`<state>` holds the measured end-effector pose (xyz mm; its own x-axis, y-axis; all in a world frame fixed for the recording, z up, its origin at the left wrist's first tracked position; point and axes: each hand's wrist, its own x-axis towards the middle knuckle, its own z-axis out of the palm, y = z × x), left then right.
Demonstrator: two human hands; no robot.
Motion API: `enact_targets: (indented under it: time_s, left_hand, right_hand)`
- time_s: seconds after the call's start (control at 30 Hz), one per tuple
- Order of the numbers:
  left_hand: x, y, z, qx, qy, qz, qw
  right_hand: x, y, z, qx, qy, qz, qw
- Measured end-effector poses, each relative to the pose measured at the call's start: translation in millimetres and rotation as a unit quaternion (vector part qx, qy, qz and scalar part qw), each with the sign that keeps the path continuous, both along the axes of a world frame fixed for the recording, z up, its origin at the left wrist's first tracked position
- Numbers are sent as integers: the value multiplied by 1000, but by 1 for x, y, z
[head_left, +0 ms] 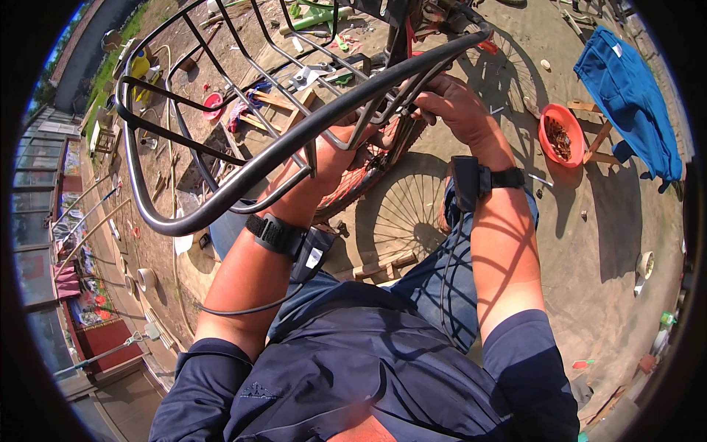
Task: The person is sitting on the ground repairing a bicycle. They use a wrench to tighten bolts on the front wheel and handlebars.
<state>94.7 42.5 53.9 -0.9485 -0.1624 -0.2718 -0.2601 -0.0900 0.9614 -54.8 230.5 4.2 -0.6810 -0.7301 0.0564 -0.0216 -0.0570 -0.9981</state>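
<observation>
A large grey metal wire basket [221,184] with a thick tubular rim fills the upper left, sitting over a bicycle. My left hand [335,151] reaches up under the basket rim, its fingers closed around the thin wire bars near the frame. My right hand [453,103] grips the basket's rim and wires at the upper middle, close to the bicycle's dark frame tube [398,29]. Both wrists wear black straps with small devices. Below the hands is a red-rimmed bicycle wheel [361,184]; its spokes throw a shadow on the ground.
An orange bowl [561,132] with brown bits sits on the dirt at right, beside a blue cloth [630,96] draped over a wooden stand. Wooden pieces, tools and a small red dish [213,103] lie scattered at the upper left. A white cup [646,263] rests at far right.
</observation>
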Motion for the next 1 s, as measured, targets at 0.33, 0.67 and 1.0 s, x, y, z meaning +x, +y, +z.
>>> enact_targets:
  time_s: [0.33,0.67,1.0]
  left_hand:
    - [7,7,4,22,-13,16,1000]
    - [16,9,7,-5,-35,13,999]
    - [11,21,17,-7,12,-15,1000]
  right_hand:
    - [0,-4,1,-27,-37,11,999]
    - [6,-3,9,-37,-34,-2,999]
    - [5,-2,11,-36,-47,17,998]
